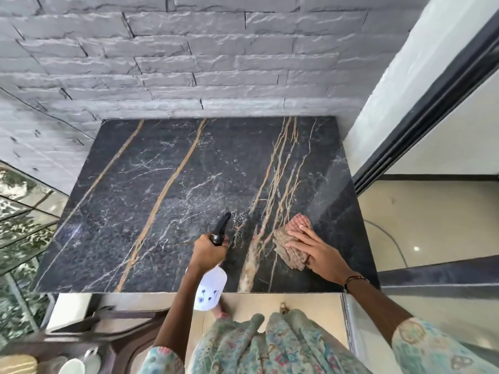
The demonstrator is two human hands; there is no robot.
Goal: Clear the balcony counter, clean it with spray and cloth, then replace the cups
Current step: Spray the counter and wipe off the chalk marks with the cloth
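Two risks: left hand (209,249) grips bottle (212,286) low-centre, overspray past surface (167,198) edge; right hand (314,251) flat on cloth (293,245), wet marble may skid it.

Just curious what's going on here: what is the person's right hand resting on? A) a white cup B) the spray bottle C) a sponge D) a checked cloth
D: the right hand lies flat with straight fingers on the checked cloth on the dark counter, while the left hand grips the spray bottle.
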